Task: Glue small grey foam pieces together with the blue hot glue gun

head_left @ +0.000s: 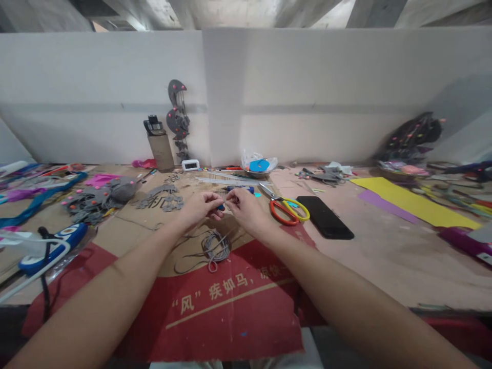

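Both my hands meet over the middle of the cardboard sheet [230, 302]. My left hand [202, 206] is closed in a pinch on a small blue piece [221, 207]. My right hand [246, 207] is closed too, its fingertips pressed at the same spot; what it grips is too small to make out. Just below the hands lies a coil of grey cord [216, 246] with loose strands. Grey cut-out shapes [163, 199] lie to the left of my left hand.
Scissors with red and yellow handles [286, 209] and a black phone [325, 224] lie right of my hands. A water bottle [159, 143] stands at the back wall. A glue gun [54, 246] sits left; yellow and purple sheets [411, 202] lie right.
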A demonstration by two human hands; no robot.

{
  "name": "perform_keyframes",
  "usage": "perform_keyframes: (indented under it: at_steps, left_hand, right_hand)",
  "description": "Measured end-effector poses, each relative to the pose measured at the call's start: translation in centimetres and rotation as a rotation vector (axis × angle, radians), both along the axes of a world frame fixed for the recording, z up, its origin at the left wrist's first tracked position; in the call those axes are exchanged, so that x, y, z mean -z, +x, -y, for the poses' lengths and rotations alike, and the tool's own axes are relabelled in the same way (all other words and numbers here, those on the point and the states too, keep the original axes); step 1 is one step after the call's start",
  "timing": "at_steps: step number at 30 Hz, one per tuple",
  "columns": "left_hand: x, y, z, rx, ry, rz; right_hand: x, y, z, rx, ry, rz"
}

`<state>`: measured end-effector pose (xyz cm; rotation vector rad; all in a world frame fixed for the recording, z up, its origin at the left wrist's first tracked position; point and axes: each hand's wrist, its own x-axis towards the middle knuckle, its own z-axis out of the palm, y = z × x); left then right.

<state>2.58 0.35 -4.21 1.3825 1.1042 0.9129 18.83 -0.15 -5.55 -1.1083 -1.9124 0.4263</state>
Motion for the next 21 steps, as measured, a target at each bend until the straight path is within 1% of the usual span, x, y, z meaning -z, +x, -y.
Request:
perform_keyframes:
  at_steps: [4, 7, 8, 10, 12, 13, 15, 18, 19, 21]
  left_hand:
    - [0.0, -0.3, -0.1, 0.017, -0.01, 0.029]
    - [-0.1, -0.7, -0.2, -0.075, 0.024, 0.015]
    - [-0.1, -0.8, -0.3, -0.116, 0.04, -0.005]
    - [-0.2, -1.0, -0.4, -0.174, 0.068, -0.035]
    - [-0.3, -1.2, -0.6, -0.208, 0.075, -0.03]
    - [-0.3, -1.2, -0.7, -0.22, 0.07, -0.022]
    - [-0.3, -1.4, -0.9, -0.242, 0.055, -0.007]
    - [-0.2, -1.6, -1.1, -0.27, 0.046, 0.017]
    - [-0.1, -1.7, -1.1, -0.279, 0.051, 0.036]
    - [0.1, -1.8, -1.2, -0.296, 0.069, 0.077]
  right_hand:
    - [-0.2, 0.4, -0.2, 0.049, 0.021, 0.021]
    - [0.1, 0.4, -0.3, 0.073, -0.025, 0.058]
    - [0.3, 0.3, -0.2, 0.058, -0.047, 0.087]
    - [0.7, 0.0, 0.1, -0.023, -0.079, 0.201]
    - [0.9, -0.3, 0.4, -0.094, -0.063, 0.34]
    - [0.9, -0.4, 0.5, -0.1, -0.039, 0.386]
    - [0.5, -0.3, 0.6, -0.058, 0.014, 0.409]
    - [-0.5, 0.8, -0.1, 0.021, 0.049, 0.345]
    - [-0.7, 1.4, -0.4, 0.065, 0.053, 0.333]
    - [-0.8, 2.5, -1.1, 0.215, 0.044, 0.356]
